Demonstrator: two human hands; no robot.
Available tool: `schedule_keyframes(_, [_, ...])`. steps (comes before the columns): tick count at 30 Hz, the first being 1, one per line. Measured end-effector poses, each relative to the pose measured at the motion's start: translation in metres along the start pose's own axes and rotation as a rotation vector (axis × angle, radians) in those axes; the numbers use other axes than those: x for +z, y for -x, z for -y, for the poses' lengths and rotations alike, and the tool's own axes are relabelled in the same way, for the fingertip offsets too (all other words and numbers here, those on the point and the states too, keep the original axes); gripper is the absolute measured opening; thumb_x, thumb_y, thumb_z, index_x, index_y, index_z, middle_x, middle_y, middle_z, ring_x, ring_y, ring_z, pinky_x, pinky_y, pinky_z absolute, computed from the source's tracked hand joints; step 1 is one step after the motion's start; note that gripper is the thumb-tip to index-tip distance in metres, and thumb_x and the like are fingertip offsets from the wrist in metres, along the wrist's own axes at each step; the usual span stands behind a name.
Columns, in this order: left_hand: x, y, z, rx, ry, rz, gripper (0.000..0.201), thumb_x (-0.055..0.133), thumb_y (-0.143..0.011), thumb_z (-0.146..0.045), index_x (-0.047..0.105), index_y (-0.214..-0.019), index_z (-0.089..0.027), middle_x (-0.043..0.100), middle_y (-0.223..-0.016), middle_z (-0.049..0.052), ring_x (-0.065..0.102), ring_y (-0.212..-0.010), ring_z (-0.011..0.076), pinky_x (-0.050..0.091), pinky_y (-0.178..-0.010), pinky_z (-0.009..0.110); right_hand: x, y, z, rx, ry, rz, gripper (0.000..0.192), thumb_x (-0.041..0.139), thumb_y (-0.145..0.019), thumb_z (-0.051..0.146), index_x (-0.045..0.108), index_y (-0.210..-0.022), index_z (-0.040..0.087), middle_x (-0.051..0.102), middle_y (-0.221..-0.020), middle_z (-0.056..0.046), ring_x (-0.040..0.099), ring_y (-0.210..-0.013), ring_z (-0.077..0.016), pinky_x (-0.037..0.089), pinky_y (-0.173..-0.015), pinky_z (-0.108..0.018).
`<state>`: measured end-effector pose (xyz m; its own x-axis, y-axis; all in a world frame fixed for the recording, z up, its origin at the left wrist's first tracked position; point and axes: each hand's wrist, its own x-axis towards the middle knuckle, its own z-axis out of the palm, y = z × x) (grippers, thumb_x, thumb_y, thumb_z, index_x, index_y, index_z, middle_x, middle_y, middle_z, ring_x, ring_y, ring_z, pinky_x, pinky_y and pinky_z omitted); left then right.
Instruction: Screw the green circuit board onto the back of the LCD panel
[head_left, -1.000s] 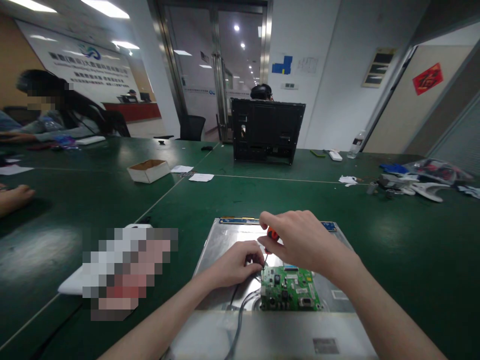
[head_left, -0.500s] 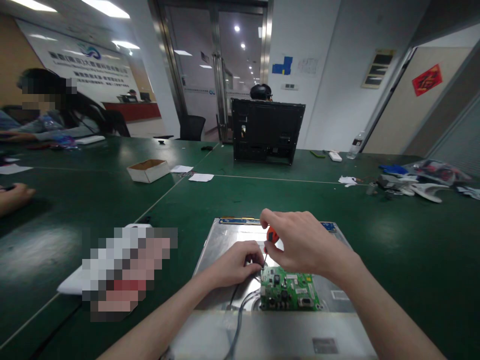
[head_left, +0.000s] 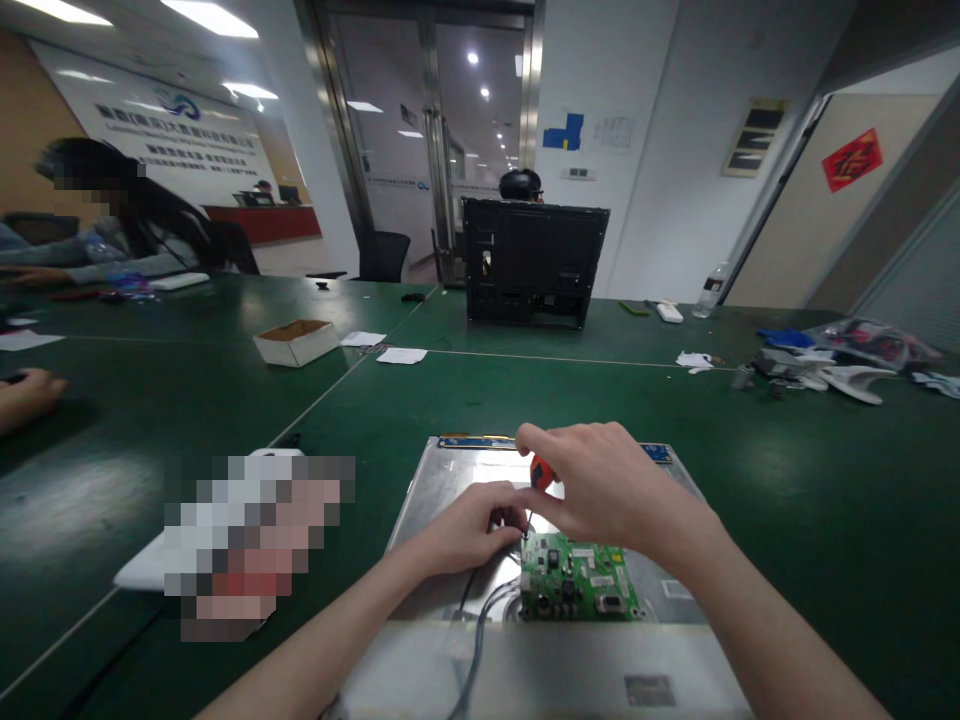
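Right hand (head_left: 600,478) gripping screwdriver (head_left: 540,474) at corner of green board (head_left: 581,582); left hand (head_left: 478,525) alongside, grip unclear.

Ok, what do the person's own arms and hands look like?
The left arm and right arm show no sleeve, watch or bracelet up to the picture's edge. The left grip and right grip are ungloved, with no ring visible, though some fingers are partly hidden.
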<state>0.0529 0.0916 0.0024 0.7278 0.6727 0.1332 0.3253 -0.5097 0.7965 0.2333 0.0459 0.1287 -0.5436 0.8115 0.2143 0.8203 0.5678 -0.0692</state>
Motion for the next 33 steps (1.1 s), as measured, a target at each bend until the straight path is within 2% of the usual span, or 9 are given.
schedule_keyframes(4, [0.0003,0.0003,0.0,-0.031,-0.021,-0.005,0.016,0.055,-0.072,-0.003,0.061,-0.08,-0.015,0.061,-0.075,-0.001,0.055,-0.068,0.0132,0.043,-0.063,0.023,0.0012,-0.0019,-0.0008,0.046,0.048,-0.003,0.016,0.049,-0.088,0.036,0.055,-0.088,0.021,0.066,-0.069,-0.001,0.055,-0.057,-0.0146,0.019,-0.049,-0.027])
schedule_keyframes(8, [0.0008,0.0002,0.0033,-0.021,-0.028,0.008,0.015,0.054,-0.072,-0.005,0.061,-0.082,-0.015,0.062,-0.078,0.0,0.056,-0.072,0.0148,0.044,-0.066,0.024,-0.0018,0.0001,-0.0005,0.017,-0.002,0.003,0.014,0.054,-0.08,0.026,0.053,-0.092,0.019,0.067,-0.076,-0.002,0.055,-0.059,-0.0139,0.02,-0.049,-0.027])
schedule_keyframes(14, [0.001,0.0006,0.0003,-0.039,0.009,-0.002,0.019,0.054,-0.071,-0.003,0.061,-0.083,-0.015,0.062,-0.077,0.0,0.057,-0.071,0.0141,0.045,-0.065,0.024,0.0005,-0.0008,-0.0006,0.036,0.046,0.01,0.02,0.052,-0.087,0.041,0.055,-0.086,0.021,0.067,-0.072,-0.002,0.057,-0.06,-0.0149,0.019,-0.049,-0.027])
schedule_keyframes(18, [0.0011,0.0006,0.0012,-0.032,-0.018,0.006,0.016,0.054,-0.072,-0.004,0.061,-0.081,-0.015,0.062,-0.076,0.0,0.055,-0.07,0.0138,0.044,-0.064,0.023,0.0003,-0.0003,0.0001,0.017,0.025,0.014,0.008,0.055,-0.083,0.027,0.053,-0.088,0.021,0.067,-0.074,0.0,0.056,-0.059,-0.0139,0.018,-0.049,-0.026])
schedule_keyframes(20, [0.001,0.0004,0.0021,-0.014,-0.018,0.011,0.015,0.055,-0.073,-0.005,0.061,-0.082,-0.015,0.062,-0.077,0.0,0.056,-0.071,0.0144,0.045,-0.065,0.023,-0.0012,0.0011,0.0011,-0.01,-0.009,0.014,0.013,0.057,-0.079,0.024,0.052,-0.091,0.02,0.067,-0.079,-0.001,0.056,-0.061,-0.0138,0.02,-0.049,-0.026])
schedule_keyframes(26, [0.0002,-0.0004,-0.0002,-0.021,-0.006,0.01,0.02,0.055,-0.072,-0.003,0.063,-0.084,-0.016,0.065,-0.082,0.0,0.058,-0.074,0.0147,0.046,-0.069,0.025,0.0003,-0.0003,0.0014,0.023,0.039,-0.001,0.021,0.051,-0.087,0.042,0.055,-0.086,0.021,0.067,-0.072,-0.002,0.057,-0.06,-0.0152,0.02,-0.049,-0.027])
schedule_keyframes(29, [0.0,-0.0003,-0.0001,-0.04,-0.032,0.011,0.016,0.055,-0.072,-0.004,0.062,-0.082,-0.015,0.062,-0.077,0.0,0.055,-0.069,0.014,0.044,-0.064,0.023,0.0005,-0.0013,0.0007,0.041,0.043,0.002,0.009,0.054,-0.084,0.029,0.054,-0.088,0.021,0.067,-0.074,-0.001,0.055,-0.058,-0.0141,0.019,-0.048,-0.027])
schedule_keyframes(31, [-0.0001,-0.0003,0.0004,-0.025,-0.049,0.009,0.015,0.056,-0.072,-0.005,0.062,-0.082,-0.015,0.062,-0.077,0.0,0.055,-0.071,0.0145,0.043,-0.064,0.024,-0.0007,-0.0009,0.0008,0.032,0.019,0.009,0.013,0.056,-0.079,0.024,0.053,-0.091,0.02,0.068,-0.078,-0.001,0.055,-0.059,-0.0139,0.019,-0.048,-0.026])
schedule_keyframes(33, [-0.0001,-0.0002,0.0002,-0.017,-0.052,0.007,0.018,0.055,-0.071,-0.005,0.062,-0.083,-0.015,0.062,-0.078,0.0,0.055,-0.072,0.0147,0.043,-0.065,0.024,-0.0013,-0.0003,0.0011,0.025,0.014,0.012,0.015,0.057,-0.079,0.028,0.054,-0.092,0.02,0.068,-0.079,-0.002,0.056,-0.061,-0.0142,0.02,-0.049,-0.026])
